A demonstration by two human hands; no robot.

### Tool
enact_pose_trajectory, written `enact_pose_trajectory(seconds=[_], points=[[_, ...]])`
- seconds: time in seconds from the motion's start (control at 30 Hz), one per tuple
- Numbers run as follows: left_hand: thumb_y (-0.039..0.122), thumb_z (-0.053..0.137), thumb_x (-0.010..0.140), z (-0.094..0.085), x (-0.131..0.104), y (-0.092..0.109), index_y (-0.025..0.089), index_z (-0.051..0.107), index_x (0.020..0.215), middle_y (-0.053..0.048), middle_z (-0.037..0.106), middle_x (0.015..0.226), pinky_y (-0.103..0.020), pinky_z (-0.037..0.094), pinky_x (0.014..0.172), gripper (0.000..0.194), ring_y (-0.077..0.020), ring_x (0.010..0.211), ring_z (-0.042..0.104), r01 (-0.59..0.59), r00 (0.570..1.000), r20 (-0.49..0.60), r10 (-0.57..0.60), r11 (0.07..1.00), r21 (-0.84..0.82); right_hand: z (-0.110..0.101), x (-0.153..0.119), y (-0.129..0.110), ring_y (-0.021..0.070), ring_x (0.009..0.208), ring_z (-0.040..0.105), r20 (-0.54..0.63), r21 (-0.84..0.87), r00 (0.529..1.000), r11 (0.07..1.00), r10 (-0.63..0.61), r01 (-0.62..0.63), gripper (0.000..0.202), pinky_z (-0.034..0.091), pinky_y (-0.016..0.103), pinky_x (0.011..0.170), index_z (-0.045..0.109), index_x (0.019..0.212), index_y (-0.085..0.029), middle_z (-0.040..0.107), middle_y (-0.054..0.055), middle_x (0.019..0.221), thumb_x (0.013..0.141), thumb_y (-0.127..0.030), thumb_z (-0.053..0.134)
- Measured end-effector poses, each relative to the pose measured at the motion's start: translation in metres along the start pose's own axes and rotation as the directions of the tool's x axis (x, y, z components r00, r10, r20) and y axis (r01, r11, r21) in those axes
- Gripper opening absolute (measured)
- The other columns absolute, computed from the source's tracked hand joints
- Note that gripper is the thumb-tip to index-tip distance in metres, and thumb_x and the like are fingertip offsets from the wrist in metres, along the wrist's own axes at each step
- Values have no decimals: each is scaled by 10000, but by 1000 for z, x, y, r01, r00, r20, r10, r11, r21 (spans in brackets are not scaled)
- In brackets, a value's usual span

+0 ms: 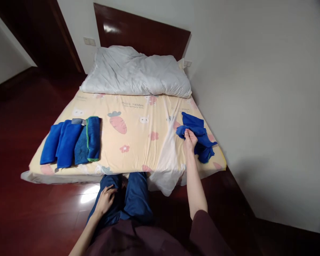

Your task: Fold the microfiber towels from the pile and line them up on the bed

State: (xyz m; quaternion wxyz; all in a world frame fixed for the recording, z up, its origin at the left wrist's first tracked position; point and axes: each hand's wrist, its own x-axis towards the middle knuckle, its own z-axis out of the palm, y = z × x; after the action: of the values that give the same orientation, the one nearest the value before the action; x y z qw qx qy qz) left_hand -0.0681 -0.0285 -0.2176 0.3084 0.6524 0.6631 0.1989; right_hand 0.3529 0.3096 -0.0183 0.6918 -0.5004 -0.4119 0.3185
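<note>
My right hand (190, 139) is closed on a bunched part of a blue cloth (183, 131) at the right side of the bed. More crumpled blue cloths (200, 133) lie right beside and under that hand; where one ends and another begins is hard to tell. My left hand (106, 200) rests on my left thigh, fingers stretched out, holding nothing. Toward the left of the mattress several folded towels (66, 144) lie side by side, bright blue ones and a darker blue-green one (94, 138) with a green edge.
The bed (138, 149) has a cream sheet printed with carrots, flowers and rabbit faces. A thick folded white quilt (138, 73) lies across its far end, before a dark wooden headboard (141, 30). A white wall (269, 106) runs close along the right side.
</note>
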Motion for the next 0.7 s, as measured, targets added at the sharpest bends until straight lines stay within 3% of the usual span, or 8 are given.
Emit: enact_pose_trajectory(seconds=[0.1, 0.2, 0.3, 0.37, 0.47, 0.6, 0.63, 0.7], points=[[314, 404, 961, -12, -8, 37, 194, 725, 1154, -98, 734, 1194, -447, 517, 1059, 393, -261, 1163, 664, -23, 993, -121, 2, 985, -174, 37, -95, -23, 181, 860, 635, 194, 77, 980, 995, 47, -63, 312, 520, 339, 853, 707, 892, -162, 708, 59, 906, 722, -404, 807], [363, 467, 983, -25, -14, 77, 207, 658, 1262, -99, 697, 1259, -415, 545, 1019, 373, -238, 1125, 675, -90, 966, -256, 17, 957, -277, 68, -229, -17, 177, 783, 610, 382, 28, 892, 962, 240, -271, 253, 522, 313, 771, 699, 848, -187, 687, 41, 832, 739, -393, 797], [333, 551, 954, -35, -19, 99, 208, 575, 1360, -116, 658, 1303, -402, 564, 987, 425, -234, 1126, 670, -156, 930, -364, 47, 948, -277, 86, -354, 3, 174, 749, 595, 406, -4, 806, 883, 430, -469, 271, 526, 303, 726, 693, 887, -213, 672, 25, 826, 758, -434, 784], [293, 574, 933, -38, -25, 101, 203, 582, 1341, -122, 657, 1274, -406, 555, 1005, 418, -236, 1143, 661, -192, 914, -395, 88, 954, -232, 88, -408, 12, 174, 749, 599, 355, 14, 781, 833, 513, -554, 268, 528, 301, 721, 664, 856, -219, 659, 17, 816, 740, -423, 792], [228, 545, 925, -39, -37, 93, 197, 624, 1273, -115, 678, 1206, -397, 547, 1017, 358, -226, 1132, 667, -229, 916, -373, 145, 954, -192, 82, -434, 11, 166, 755, 619, 376, 10, 736, 791, 563, -611, 307, 526, 295, 736, 653, 882, -219, 667, 5, 842, 680, -364, 833], [188, 486, 938, -43, -52, 81, 190, 634, 1265, -105, 706, 1156, -370, 567, 953, 359, -211, 1068, 690, -204, 915, -388, 109, 956, -213, 67, -417, -2, 175, 842, 666, 616, -75, 575, 767, 539, -638, 363, 529, 302, 803, 707, 1059, -212, 710, 25, 930, 720, -304, 797], [193, 481, 947, -45, -55, 79, 190, 637, 1264, -104, 710, 1148, -362, 571, 936, 353, -207, 1049, 694, -201, 916, -386, 105, 955, -218, 65, -413, -5, 178, 862, 671, 654, -86, 555, 779, 514, -621, 384, 531, 301, 804, 710, 1106, -216, 712, 33, 962, 734, -287, 775], [204, 469, 973, -50, -61, 76, 192, 641, 1273, -100, 715, 1141, -350, 573, 920, 347, -199, 1028, 698, -222, 923, -363, 130, 949, -223, 64, -413, -7, 173, 854, 663, 681, -114, 584, 852, 442, -511, 384, 530, 290, 757, 719, 1134, -226, 690, 44, 1029, 751, -251, 730]])
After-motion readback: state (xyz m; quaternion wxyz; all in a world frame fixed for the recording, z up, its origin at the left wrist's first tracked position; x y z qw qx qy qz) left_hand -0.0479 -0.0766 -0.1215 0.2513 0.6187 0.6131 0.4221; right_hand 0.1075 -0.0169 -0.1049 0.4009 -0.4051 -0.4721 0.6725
